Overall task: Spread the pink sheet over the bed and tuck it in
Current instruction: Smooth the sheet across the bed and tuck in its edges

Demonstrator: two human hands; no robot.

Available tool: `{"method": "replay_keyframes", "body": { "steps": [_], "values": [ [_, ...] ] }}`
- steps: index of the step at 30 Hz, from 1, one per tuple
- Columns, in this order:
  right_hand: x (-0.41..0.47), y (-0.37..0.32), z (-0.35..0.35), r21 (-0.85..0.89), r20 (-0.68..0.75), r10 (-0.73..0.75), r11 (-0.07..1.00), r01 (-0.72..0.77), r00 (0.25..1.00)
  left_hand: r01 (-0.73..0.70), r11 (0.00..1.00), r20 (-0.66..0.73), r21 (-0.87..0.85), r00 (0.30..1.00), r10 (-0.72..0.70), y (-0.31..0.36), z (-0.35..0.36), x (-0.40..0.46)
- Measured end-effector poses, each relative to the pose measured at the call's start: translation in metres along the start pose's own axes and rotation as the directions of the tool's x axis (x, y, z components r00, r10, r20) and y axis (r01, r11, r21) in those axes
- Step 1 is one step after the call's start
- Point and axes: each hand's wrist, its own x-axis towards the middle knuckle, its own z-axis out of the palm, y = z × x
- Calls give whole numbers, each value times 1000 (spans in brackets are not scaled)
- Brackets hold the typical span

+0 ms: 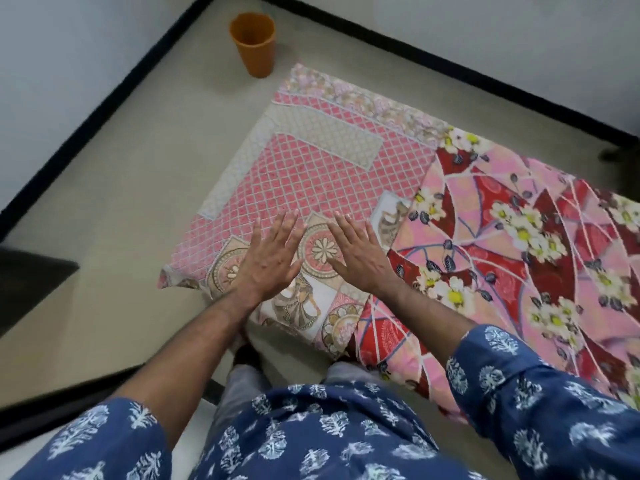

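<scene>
Pink lattice sheet (304,168) seen folded, laid over only 10 o'clock end of bed (540,244); floral cover left bare toward 3 o'clock. Spreading judged barely begun, tucking not started. Left hand (268,261) and right hand (360,261) held flat, fingers splayed, nothing gripped, at sheet's 6 o'clock edge; contact cannot be told. Orange cup (254,43) stood at 11 o'clock.

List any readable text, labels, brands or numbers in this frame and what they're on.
None. The pink sheet, floral bedcover, orange cup and blue shirt show only patterns or plain surfaces; no lettering is visible.
</scene>
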Motion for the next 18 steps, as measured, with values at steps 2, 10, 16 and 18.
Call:
{"method": "replay_keyframes", "body": {
  "steps": [2,10,16,18],
  "values": [
    [-1,-8,5,-8,-17,96,995,-96,995,-106,994,-7,-4,994,106,-12,9,10],
    [2,-86,8,-42,-94,467,881,-472,879,-416,909,-9,8,909,416,-91,-11,34],
    [22,-146,-12,66,-164,623,781,-621,765,-580,813,44,61,815,578,-134,-43,53],
    [19,-156,-8,123,-175,671,741,-661,720,-624,778,53,69,781,622,-131,-45,58]
  ]
}}
